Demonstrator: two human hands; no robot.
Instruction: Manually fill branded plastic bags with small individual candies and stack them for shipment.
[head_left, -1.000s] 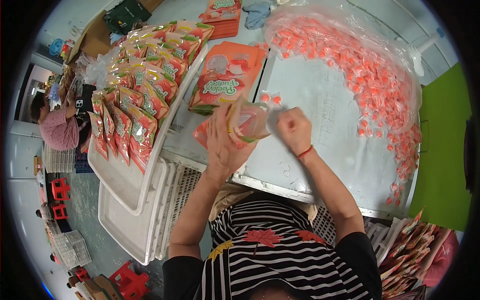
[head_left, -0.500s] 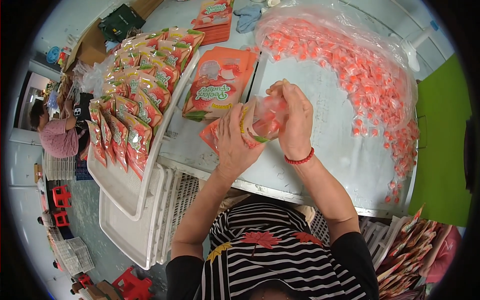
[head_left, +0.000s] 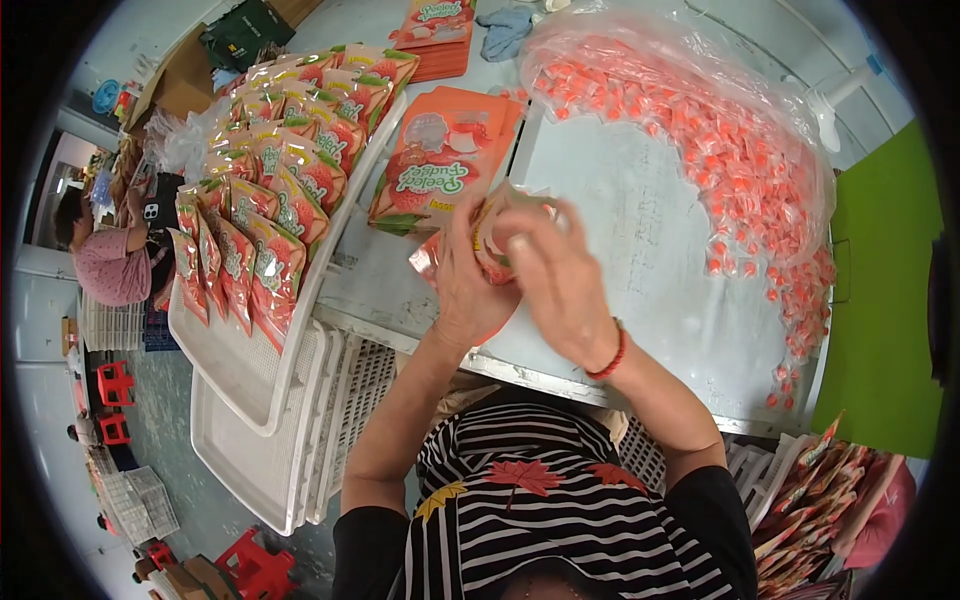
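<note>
My left hand (head_left: 467,290) is closed around an upright orange-and-pink candy pouch (head_left: 490,255), gripping it by its side. Over the pouch's mouth is my right hand (head_left: 562,285), its fingers bent and smeared by motion, with a red bead bracelet (head_left: 612,352) on the wrist. The right hand hides most of the opening, so I cannot tell whether it holds anything. Just beyond my left hand lies a stack of flat pouches (head_left: 430,165). A large heap of small clear-wrapped red candies (head_left: 720,185) spreads over the far right of the metal table (head_left: 620,230).
White trays (head_left: 240,370) at the left hold rows of filled pouches (head_left: 270,270). More flat pouches (head_left: 435,45) and a blue cloth (head_left: 505,33) lie at the back. A green panel (head_left: 885,290) borders the right side. Another person (head_left: 108,255) is at the far left.
My right hand has come down and left, from beside the pouch to over its mouth. The red candies seen between the hands are no longer visible. My left hand keeps its grip.
</note>
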